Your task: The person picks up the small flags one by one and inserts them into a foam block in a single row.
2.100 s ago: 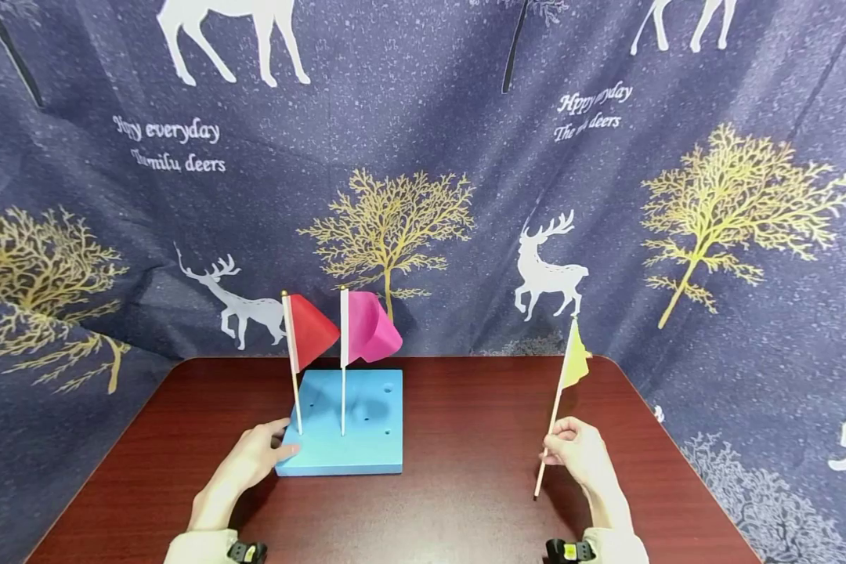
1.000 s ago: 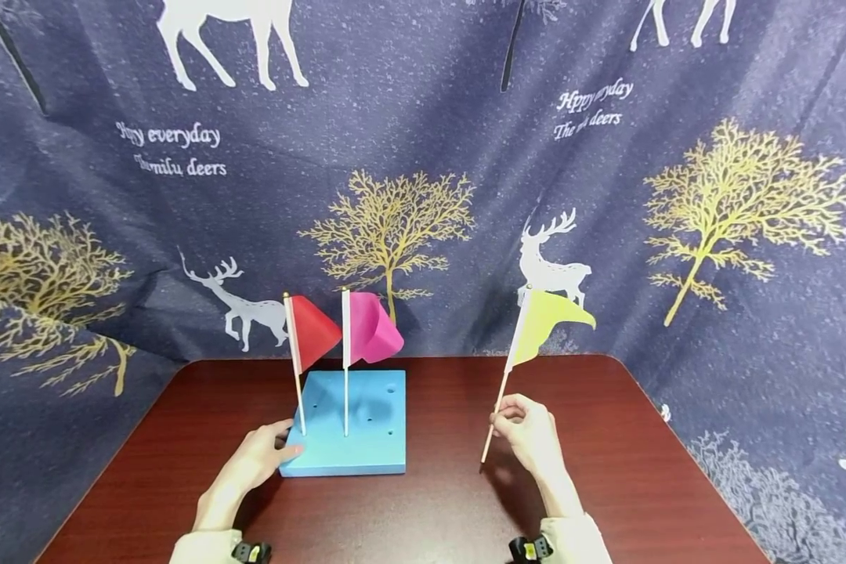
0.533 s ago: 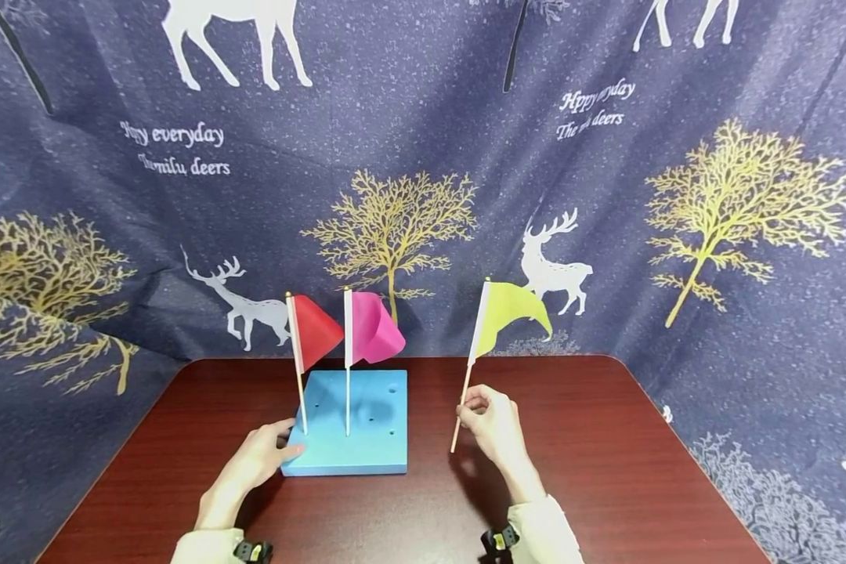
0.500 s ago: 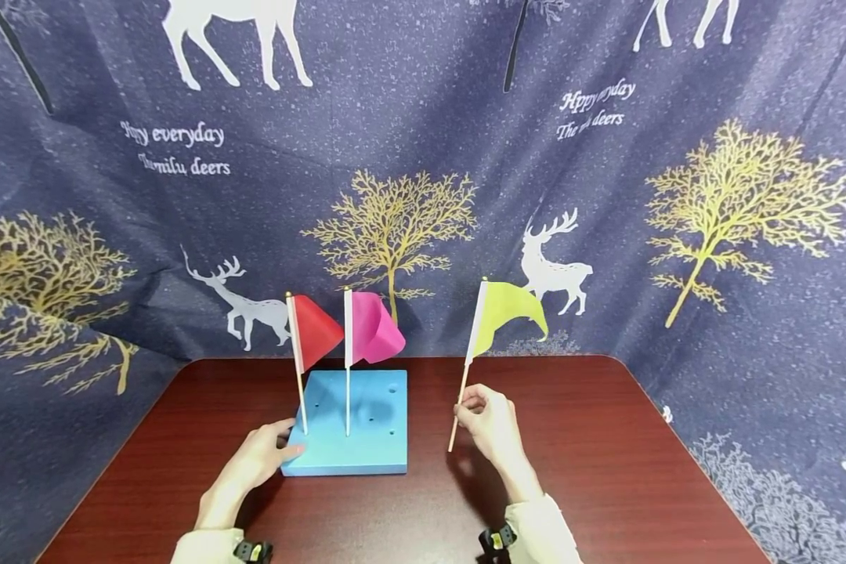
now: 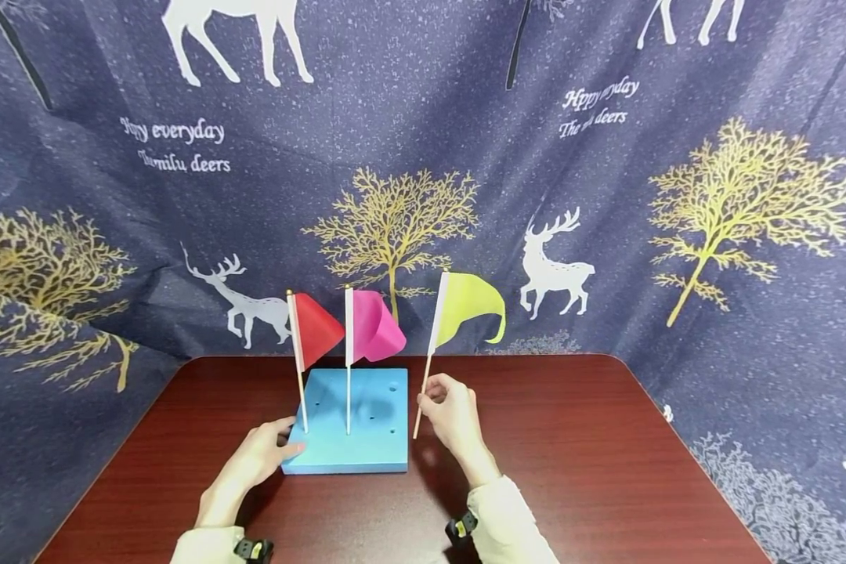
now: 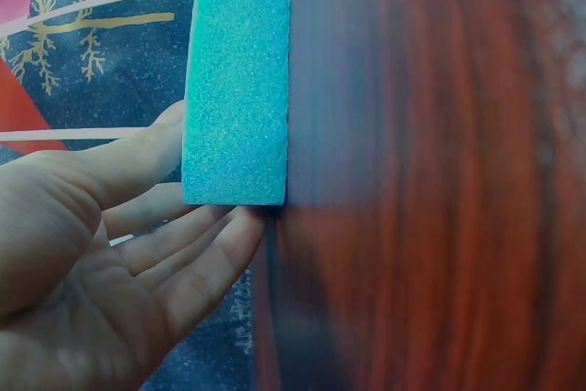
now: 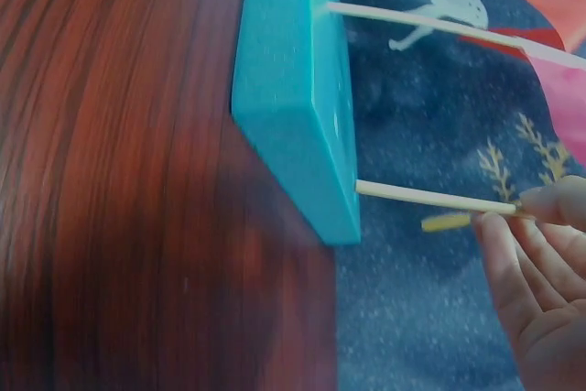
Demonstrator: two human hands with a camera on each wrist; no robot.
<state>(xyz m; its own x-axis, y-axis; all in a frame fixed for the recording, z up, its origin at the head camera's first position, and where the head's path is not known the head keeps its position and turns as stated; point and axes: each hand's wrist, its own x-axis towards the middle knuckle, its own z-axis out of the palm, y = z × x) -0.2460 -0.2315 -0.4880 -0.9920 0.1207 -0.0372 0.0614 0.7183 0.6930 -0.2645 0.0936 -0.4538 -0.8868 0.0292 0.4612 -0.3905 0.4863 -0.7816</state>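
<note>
My right hand point(image 5: 453, 411) pinches the wooden stick of a yellow flag point(image 5: 468, 301), which leans slightly right. The bare stick end point(image 7: 430, 197) points down and appears close to the right edge of the blue foam block point(image 5: 370, 456). My left hand point(image 5: 254, 456) grips the block's left edge near the front corner, thumb point(image 6: 151, 148) against the upper face and fingers at the side. A red flag point(image 5: 317, 330) stands near that side, tilted a little left. Nearer the block's middle, a pink flag point(image 5: 372, 329) stands almost upright.
The block lies on a dark wooden table point(image 5: 578, 439) with rounded back corners. Several small holes point(image 5: 392, 431) show in its top. Behind the table hangs a blue cloth point(image 5: 458, 117) printed with deer and trees.
My right hand has carried the yellow flag leftward from the table's right side to beside the block. Its cloth has spread into view. My left hand and the block have stayed in place.
</note>
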